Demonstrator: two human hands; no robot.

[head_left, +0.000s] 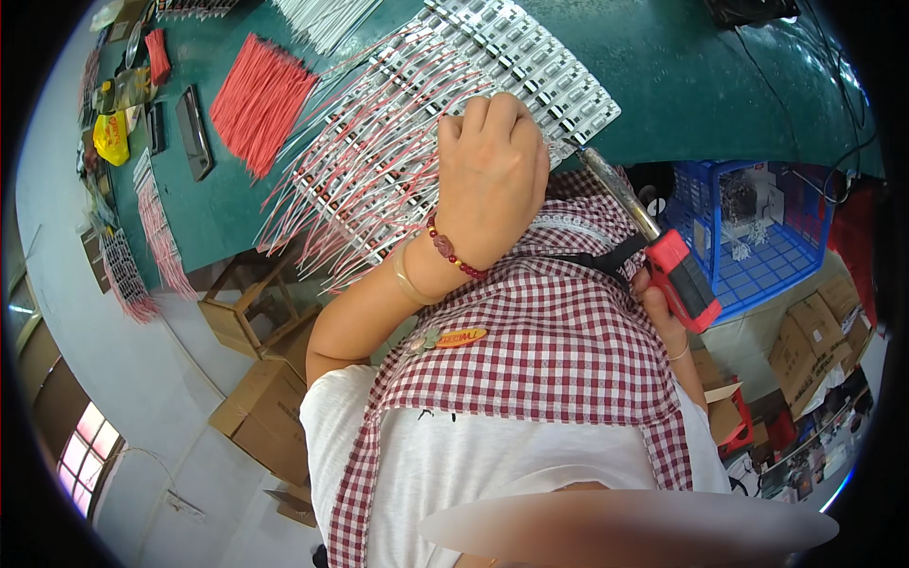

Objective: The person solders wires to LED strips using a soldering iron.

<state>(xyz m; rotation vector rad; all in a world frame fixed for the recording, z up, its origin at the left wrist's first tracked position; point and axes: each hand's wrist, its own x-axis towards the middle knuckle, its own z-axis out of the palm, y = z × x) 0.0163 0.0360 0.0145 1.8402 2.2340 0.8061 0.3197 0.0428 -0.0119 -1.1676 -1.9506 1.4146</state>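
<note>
A large panel of joined white circuit boards (559, 76) lies at the table's near edge, with rows of red and white wires (379, 161) running off it to the left. My left hand (492, 161) is closed over the boards, fingers curled down; what its fingertips pinch is hidden beneath them. A red bead bracelet and a bangle circle that wrist. My right hand (660, 308) grips a soldering iron (680, 275) by its red and black handle. The iron's metal shaft points up and left, its tip close to the panel's near right edge, beside my left hand.
On the green table (663, 85) lie a bundle of red wires (260, 104), a bundle of white wires (327, 19) and a dark narrow case (194, 133). Wired board strips (156, 222) rest at the left. A blue crate (757, 270) stands right, cardboard boxes (265, 417) below left.
</note>
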